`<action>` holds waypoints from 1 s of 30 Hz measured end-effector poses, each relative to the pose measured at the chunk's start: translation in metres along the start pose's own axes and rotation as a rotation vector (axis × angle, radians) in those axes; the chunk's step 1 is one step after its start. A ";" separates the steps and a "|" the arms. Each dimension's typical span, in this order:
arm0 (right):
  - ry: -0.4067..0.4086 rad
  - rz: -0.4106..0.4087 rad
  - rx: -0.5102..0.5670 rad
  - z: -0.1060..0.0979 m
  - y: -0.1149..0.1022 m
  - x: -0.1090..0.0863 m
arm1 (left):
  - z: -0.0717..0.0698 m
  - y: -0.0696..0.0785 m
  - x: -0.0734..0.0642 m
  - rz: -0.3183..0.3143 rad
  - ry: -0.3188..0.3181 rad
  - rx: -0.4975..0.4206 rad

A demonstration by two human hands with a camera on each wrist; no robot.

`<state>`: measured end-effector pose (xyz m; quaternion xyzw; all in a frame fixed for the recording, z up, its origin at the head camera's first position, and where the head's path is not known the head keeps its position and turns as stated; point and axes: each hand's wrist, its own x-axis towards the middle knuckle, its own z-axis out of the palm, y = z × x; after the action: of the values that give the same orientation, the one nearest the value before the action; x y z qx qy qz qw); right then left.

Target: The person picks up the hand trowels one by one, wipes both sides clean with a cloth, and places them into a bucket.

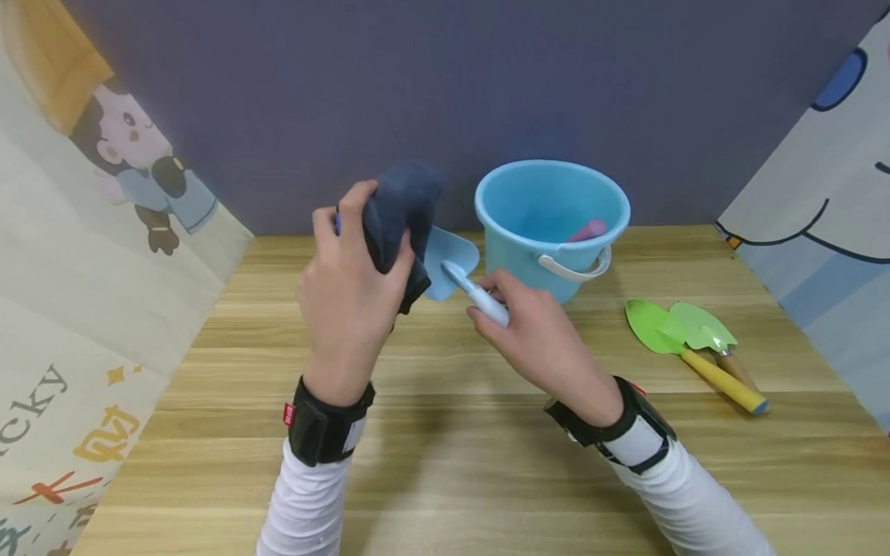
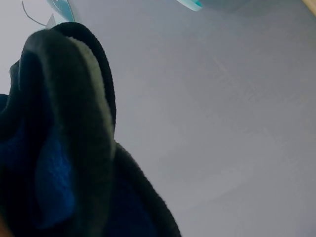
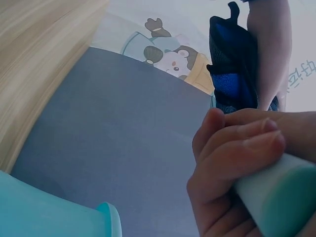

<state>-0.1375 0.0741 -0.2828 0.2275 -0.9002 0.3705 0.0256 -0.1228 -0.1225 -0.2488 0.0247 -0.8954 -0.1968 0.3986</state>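
My left hand (image 1: 351,297) grips a bunched dark blue cloth (image 1: 406,205). Its folds and dark edging fill the left side of the left wrist view. In my right hand (image 1: 545,332) is the pale handle of a light blue toy shovel (image 1: 492,305), with fingers curled round it, as the right wrist view also shows. The shovel's blade (image 1: 448,259) points up and left, right beside the cloth, which covers part of its left edge. Whether cloth and blade touch, I cannot tell. Both hands are above the table.
A light blue bucket (image 1: 497,232) with a white handle stands behind my right hand, a pink object (image 1: 589,230) inside it. To the right, a green shovel with a yellow handle (image 1: 723,380) overlaps a paler green shovel (image 1: 698,324) on the wooden table (image 1: 445,479). A dark panel (image 1: 445,93) rises behind.
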 end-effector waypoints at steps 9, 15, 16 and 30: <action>-0.010 0.004 0.011 -0.002 -0.001 0.000 | -0.006 -0.003 0.003 -0.048 -0.013 -0.033; -0.007 -0.005 0.034 -0.002 0.000 0.001 | -0.011 -0.010 0.004 -0.087 -0.001 -0.046; -0.004 -0.006 0.039 -0.002 0.000 0.001 | -0.012 -0.011 0.004 -0.090 0.002 -0.049; 0.045 0.012 0.058 -0.007 0.009 0.008 | -0.022 0.002 -0.003 0.042 -0.001 -0.230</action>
<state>-0.1490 0.0809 -0.2820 0.2144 -0.8896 0.4017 0.0369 -0.1050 -0.1271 -0.2369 -0.0400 -0.8674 -0.2896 0.4026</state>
